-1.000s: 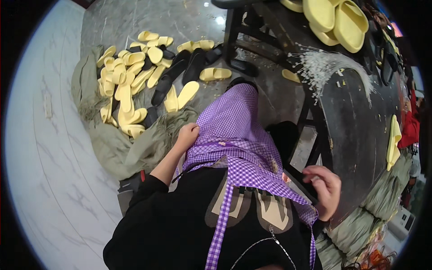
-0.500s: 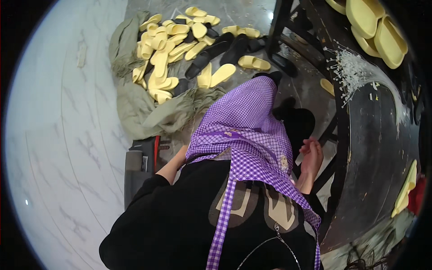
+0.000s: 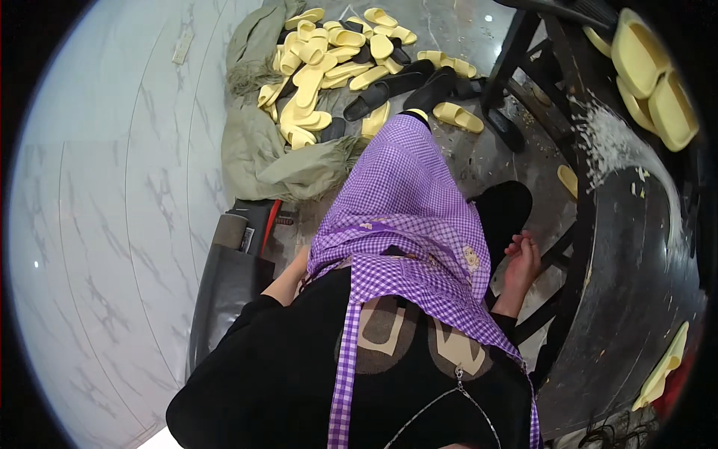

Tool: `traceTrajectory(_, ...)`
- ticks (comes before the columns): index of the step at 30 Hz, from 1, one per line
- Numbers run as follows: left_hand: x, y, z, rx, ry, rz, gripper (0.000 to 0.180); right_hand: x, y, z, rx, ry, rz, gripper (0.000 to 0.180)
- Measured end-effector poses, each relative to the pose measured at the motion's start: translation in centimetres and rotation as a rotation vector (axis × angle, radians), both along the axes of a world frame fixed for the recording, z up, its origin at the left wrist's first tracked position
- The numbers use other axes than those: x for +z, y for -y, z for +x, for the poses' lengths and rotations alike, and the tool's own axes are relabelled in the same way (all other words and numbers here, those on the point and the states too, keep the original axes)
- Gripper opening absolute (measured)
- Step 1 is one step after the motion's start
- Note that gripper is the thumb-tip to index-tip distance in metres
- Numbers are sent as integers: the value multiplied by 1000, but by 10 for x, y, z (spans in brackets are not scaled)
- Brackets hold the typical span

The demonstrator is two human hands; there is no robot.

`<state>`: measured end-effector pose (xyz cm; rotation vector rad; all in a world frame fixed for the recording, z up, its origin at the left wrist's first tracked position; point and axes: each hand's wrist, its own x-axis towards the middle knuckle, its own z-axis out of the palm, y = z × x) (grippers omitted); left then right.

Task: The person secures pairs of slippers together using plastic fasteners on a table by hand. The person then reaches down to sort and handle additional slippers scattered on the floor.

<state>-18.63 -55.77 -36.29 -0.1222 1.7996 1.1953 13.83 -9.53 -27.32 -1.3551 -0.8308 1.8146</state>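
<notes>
The person is standing with a purple checked apron (image 3: 407, 217) hanging down over a black top, and both hands are down at the sides. The right hand (image 3: 521, 262) is hanging just beside the apron's right edge, close to the black frame (image 3: 576, 224) of the table; its fingers (image 3: 523, 241) are curling loosely, half open, gripping nothing that I can see. The left hand is hiding behind the apron's left edge, only the forearm (image 3: 288, 278) showing, so I cannot tell whether it is holding the cloth or is open.

The apron is the thing nearest both hands. It is looking like thin woven cloth: light, limp, not slippery and not fragile, draping in folds and giving way wherever it is pinched. I judge the side hems or the strap (image 3: 342, 374) running down the chest to be the best places to take hold, since a grip in the middle would only be bunching the cloth. Its right hem is lying just inward of the right fingers, near but apart.

Farther off on the floor, a heap of yellow slippers (image 3: 321, 67) is lying on a green sack (image 3: 258, 150), with a few black slippers (image 3: 389, 86) among them, all well apart from either hand. More yellow slippers (image 3: 651, 75) are sitting on the dark table (image 3: 636, 262)
</notes>
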Motion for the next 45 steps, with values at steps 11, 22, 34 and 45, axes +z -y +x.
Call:
traceTrajectory(11,-64,-42,-131,-598,-743,-700,35,-22,-12,-105,320,343,7,18)
traceTrajectory(22,-165,-192,-275,-803,-876,-847,53,-65,-29,-236,691,554,-230,21)
traceTrajectory(34,-252,-132,-299,-1117,-361,-922,46,-133,-34,-300,815,498,-561,18)
traceTrajectory(45,-68,248,-145,-967,-205,-1567,34,-137,-30,-296,791,381,-606,17)
